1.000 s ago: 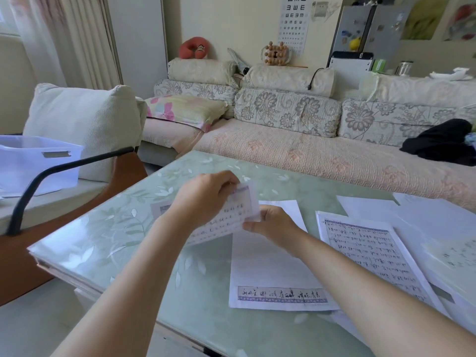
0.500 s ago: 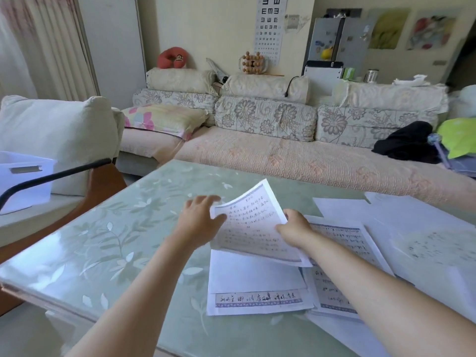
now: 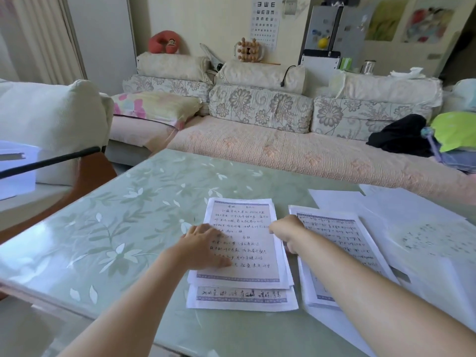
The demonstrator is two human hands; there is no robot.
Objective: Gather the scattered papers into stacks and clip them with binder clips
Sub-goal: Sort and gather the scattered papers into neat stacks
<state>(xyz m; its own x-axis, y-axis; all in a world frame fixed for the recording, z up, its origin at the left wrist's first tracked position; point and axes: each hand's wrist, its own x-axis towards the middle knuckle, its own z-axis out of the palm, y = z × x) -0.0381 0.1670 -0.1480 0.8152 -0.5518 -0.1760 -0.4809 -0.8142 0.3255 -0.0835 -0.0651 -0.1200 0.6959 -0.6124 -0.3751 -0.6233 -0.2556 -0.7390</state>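
L hand (image 3: 203,247) flat, fingers spread on small handwritten-sheet stack (image 3: 244,243); R hand (image 3: 287,231) curled at its edge, grip unclear. Loose papers (image 3: 412,228) left; no binder clips seen.

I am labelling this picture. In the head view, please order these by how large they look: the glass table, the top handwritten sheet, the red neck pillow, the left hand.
1. glass table
2. top handwritten sheet
3. left hand
4. red neck pillow, far away, so its real size is unsure.

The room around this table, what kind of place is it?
Most likely a home living room: a floral sofa with cushions runs behind the glass-topped table, a neck pillow sits on its back, and an eye chart hangs on the wall.
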